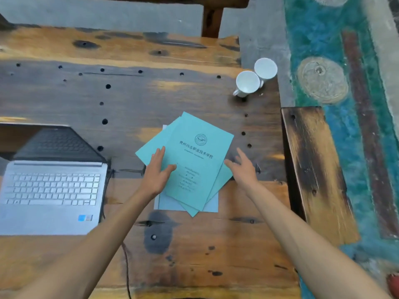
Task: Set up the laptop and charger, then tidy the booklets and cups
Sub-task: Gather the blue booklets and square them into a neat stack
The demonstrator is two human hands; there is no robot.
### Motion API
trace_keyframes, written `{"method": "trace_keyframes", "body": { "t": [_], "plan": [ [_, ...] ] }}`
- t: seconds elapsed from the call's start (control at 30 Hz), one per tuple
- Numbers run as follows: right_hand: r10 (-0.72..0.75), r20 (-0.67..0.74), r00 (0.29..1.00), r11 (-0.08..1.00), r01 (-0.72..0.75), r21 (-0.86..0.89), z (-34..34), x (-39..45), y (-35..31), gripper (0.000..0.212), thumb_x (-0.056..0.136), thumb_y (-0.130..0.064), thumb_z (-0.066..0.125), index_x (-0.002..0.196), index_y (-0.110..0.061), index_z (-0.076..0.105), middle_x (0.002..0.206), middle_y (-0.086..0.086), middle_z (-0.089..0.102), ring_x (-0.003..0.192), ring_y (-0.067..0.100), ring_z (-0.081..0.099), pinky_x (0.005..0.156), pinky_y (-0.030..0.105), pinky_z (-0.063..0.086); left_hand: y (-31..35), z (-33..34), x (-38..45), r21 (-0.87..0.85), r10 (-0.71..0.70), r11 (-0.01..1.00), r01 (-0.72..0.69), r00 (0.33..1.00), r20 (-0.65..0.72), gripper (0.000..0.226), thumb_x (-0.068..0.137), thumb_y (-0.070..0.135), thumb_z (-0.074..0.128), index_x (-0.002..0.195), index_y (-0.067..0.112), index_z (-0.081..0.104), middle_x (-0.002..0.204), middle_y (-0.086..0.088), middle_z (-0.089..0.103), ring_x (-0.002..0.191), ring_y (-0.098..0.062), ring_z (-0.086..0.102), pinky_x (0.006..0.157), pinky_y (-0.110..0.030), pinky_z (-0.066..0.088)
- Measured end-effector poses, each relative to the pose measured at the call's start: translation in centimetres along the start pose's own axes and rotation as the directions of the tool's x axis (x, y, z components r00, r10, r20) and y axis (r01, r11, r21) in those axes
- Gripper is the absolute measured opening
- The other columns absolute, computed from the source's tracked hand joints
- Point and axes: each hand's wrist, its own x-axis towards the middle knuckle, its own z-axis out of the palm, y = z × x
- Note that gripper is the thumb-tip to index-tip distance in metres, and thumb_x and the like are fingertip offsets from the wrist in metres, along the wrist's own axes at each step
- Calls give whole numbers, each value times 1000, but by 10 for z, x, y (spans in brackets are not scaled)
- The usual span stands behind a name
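A loose pile of turquoise booklets [197, 156] lies fanned out in the middle of the wooden table [129, 93], over a pale sheet. My left hand [157, 171] rests flat on the pile's left side, fingers spread. My right hand [243, 167] hovers open just off the pile's right edge, holding nothing. An open silver laptop [51, 190] stands at the left with its screen dark. A dark cable [126, 266] runs from the laptop's right side down to the table's front edge. Two white cups [255, 77] stand close together at the table's far right.
A wooden bench [313, 169] runs along the table's right side. Beyond it lies a teal painted floor [336, 83] with round patterns. A wooden post [211, 20] stands behind the table's far edge.
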Motion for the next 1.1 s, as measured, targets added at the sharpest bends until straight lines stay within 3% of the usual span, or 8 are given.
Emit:
{"method": "trace_keyframes", "body": {
  "t": [0.1,0.27,0.4,0.53,0.73,0.8,0.9,1.1],
  "plan": [
    [79,19,997,987,-81,137,8,11,-5,74,98,-18,68,160,-19,28,161,7,38,142,24,45,108,42,47,-5,-7,16,7,-20,1000,21,999,-28,72,98,24,58,159,17,21,166,-1,21,152,-20,21,120,-43,21],
    [118,2,993,962,-115,248,24,28,-2,47,91,2,63,131,-24,62,135,0,66,112,14,67,88,36,58,-15,-19,33,-60,-101,993,100,995,-21,69,100,23,55,159,15,20,161,-2,34,142,-21,38,111,-41,32],
    [168,-36,985,935,-147,323,26,37,0,54,92,5,65,140,-19,58,121,-2,74,108,14,71,91,36,60,-15,-24,42,-102,-131,986,131,991,12,65,99,25,56,158,20,27,145,7,53,123,-13,52,96,-31,35],
    [150,-63,987,943,-124,309,28,33,-1,51,97,-3,61,140,-30,61,109,-8,78,104,9,72,82,27,57,-7,-21,55,-204,-235,951,231,972,1,67,92,26,68,151,20,37,127,6,60,109,-11,59,77,-19,40],
    [41,-139,989,950,4,312,29,32,-9,58,101,-3,57,149,-34,49,104,0,80,87,6,74,84,30,57,7,-11,57,-325,-337,884,335,940,53,43,88,7,68,125,23,54,98,1,58,90,-18,64,71,-31,53],
    [8,-137,991,953,34,302,25,32,-14,58,102,-3,57,150,-33,47,100,8,79,84,7,71,77,25,56,11,-7,48,-341,-318,882,327,944,81,42,89,2,66,121,28,55,101,0,58,90,-18,65,71,-32,56],
    [-87,-94,992,968,107,229,17,33,-26,55,102,0,54,147,-31,52,115,1,77,91,7,72,72,17,57,17,-1,29,-346,-301,882,321,947,113,47,90,0,65,124,31,53,107,-3,59,92,-15,66,74,-36,60],
    [-194,-29,981,979,195,56,13,47,-53,44,95,-6,65,125,-38,70,111,5,77,99,24,74,88,43,61,4,10,-19,-546,-353,745,383,921,165,47,86,-3,71,122,20,51,111,-10,62,100,-22,69,70,-30,63]
  ]
}}
